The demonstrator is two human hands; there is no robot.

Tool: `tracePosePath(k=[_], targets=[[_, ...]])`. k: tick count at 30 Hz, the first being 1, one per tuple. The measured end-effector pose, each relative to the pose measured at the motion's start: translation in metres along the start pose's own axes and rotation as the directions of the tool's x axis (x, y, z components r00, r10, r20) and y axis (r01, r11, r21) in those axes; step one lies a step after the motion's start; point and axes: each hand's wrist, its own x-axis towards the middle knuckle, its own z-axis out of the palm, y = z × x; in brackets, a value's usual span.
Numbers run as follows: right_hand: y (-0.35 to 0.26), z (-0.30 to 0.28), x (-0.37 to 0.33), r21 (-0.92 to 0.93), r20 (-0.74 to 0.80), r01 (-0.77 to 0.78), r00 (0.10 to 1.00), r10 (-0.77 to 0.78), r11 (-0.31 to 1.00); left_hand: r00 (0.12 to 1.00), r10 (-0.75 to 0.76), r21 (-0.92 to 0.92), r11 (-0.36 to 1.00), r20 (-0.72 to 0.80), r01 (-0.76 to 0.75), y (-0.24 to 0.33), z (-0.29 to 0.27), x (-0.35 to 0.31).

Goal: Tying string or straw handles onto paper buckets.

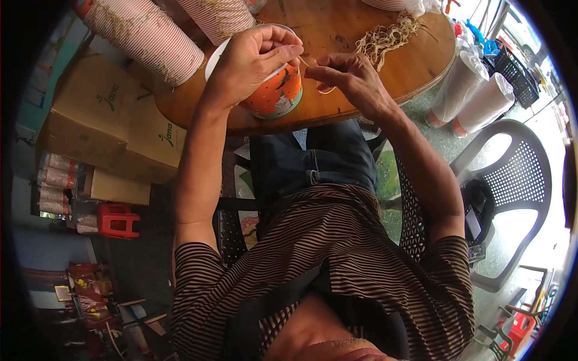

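Note:
An orange paper bucket (pixel 274 96) with dark and white printed shapes, a white rim and a green base stands near the front edge of the round wooden table. Over its rim, my left hand (pixel 256 63) is closed in a pinch on a thin tan string (pixel 304 61). My right hand (pixel 354 77), just right of the bucket, pinches the same string, and a loop of it hangs under those fingers. Whether the string is fastened to the bucket is hidden by my left hand. Beyond my right hand lies a bundle of tan strings (pixel 391 41).
Nested stacks of striped buckets (pixel 150 45) with strings draped on them lie at the table's far left. Cardboard boxes (pixel 90 114) stand left, above a red stool (pixel 118 221). Right are plastic-wrapped stacks (pixel 481 96), a black basket (pixel 516 77) and a grey plastic chair (pixel 530 162).

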Motion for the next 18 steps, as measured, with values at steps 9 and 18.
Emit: tracePosePath(k=[9,18], targets=[[0.001,0.009,-0.004,0.013,0.004,0.013,1.000,-0.013,1.000,0.989,0.044,0.040,0.998,0.139,-0.050,0.009,-0.002,-0.003],[-0.001,0.006,-0.010,0.156,0.035,-0.037,0.999,0.032,0.987,0.975,0.152,0.292,0.936,0.160,-0.194,0.011,0.007,-0.007]])
